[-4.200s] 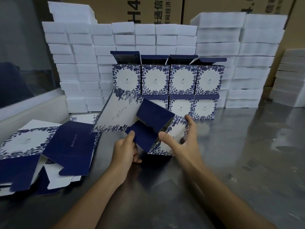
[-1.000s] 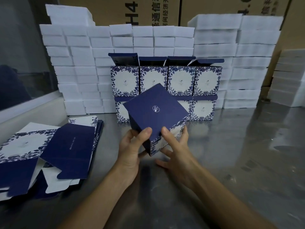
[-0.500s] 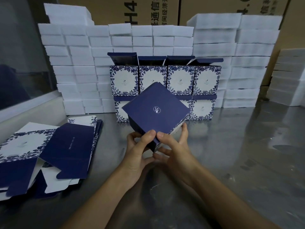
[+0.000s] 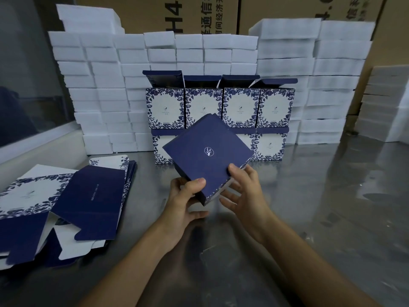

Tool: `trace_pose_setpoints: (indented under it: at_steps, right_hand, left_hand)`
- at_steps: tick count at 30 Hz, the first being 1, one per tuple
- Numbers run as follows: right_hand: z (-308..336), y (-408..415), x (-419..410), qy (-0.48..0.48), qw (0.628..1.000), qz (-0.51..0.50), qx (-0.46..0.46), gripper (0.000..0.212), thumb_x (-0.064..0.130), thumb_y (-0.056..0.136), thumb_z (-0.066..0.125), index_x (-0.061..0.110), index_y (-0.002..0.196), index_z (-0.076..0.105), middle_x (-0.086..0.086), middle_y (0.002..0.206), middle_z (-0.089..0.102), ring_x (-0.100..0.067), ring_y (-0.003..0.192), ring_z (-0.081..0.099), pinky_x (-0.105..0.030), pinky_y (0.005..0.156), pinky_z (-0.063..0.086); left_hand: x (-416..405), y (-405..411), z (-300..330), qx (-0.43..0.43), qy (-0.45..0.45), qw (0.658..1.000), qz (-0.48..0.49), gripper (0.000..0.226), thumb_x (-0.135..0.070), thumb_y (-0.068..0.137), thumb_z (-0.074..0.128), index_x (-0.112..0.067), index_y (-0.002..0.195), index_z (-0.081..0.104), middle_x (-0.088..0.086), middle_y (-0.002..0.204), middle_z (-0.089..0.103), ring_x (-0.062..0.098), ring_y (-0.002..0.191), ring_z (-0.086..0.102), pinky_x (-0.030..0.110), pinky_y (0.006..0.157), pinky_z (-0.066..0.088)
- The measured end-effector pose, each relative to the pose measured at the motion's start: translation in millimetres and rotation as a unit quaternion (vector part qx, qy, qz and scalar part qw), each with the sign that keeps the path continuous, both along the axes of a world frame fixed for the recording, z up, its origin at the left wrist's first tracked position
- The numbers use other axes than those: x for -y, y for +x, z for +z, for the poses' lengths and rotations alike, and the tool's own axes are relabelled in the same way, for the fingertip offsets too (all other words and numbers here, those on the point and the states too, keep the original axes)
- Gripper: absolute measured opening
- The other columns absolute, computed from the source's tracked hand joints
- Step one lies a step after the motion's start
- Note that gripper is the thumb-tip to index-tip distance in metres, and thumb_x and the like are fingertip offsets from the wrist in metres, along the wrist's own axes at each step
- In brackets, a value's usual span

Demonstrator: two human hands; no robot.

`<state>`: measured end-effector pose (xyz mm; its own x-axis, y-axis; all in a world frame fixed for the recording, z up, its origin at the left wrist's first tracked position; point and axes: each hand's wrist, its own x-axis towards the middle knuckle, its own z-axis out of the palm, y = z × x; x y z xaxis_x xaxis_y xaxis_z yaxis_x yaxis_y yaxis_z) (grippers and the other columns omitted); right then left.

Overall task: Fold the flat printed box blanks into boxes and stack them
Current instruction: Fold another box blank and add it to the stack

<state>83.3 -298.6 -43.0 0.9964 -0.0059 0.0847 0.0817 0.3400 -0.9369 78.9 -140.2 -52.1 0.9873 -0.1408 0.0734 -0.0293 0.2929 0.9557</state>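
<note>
Both hands, left (image 4: 183,202) and right (image 4: 245,193), are grasping the folded navy cardboard box (image 4: 207,156) tilted above the steel tabletop (image 4: 332,207).

Stacked boxes (image 4: 221,120) block the table's (image 4: 332,207) back, foam blocks (image 4: 106,85) walling behind them. Left of the stack, flat blanks (image 4: 66,207) cover the steel. Right of it, open tabletop.

Our steel table (image 4: 332,218) and what sits on it

We see flat box blanks (image 4: 66,202) piled at the left, folded boxes (image 4: 221,120) stacked two rows high at the back, and white foam blocks (image 4: 106,96) stacked behind and beside them.
</note>
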Motion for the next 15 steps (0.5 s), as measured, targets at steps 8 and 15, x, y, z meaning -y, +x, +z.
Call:
trace_pose_setpoints:
  at_steps: [8, 15]
  right_hand:
    - [5.4, 1.6, 6.9, 0.053, 0.996, -0.045, -0.063, 0.060, 0.061, 0.061, 0.068, 0.026, 0.109, 0.057, -0.010, 0.120, 0.065, -0.024, 0.104, 0.067, -0.036, 0.082, 0.050]
    - [8.6, 0.6, 6.6, 0.062, 0.994, -0.045, -0.078, 0.082, 0.072, 0.049, 0.073, 0.027, 0.117, 0.064, -0.004, 0.113, 0.067, -0.021, 0.104, 0.066, -0.036, 0.082, 0.051]
  left_hand:
    - [-4.6, 3.7, -1.6, -0.001, -0.004, 1.000, -0.010, 0.077, -0.049, 0.050, 0.076, -0.018, 0.115, 0.051, 0.009, 0.117, 0.063, 0.021, 0.099, 0.064, 0.043, 0.075, 0.054]
    - [-8.5, 4.7, -1.2, 0.001, -0.016, 1.000, -0.007, 0.072, -0.047, 0.050, 0.074, -0.019, 0.113, 0.054, 0.003, 0.108, 0.067, 0.022, 0.098, 0.060, 0.042, 0.072, 0.051]
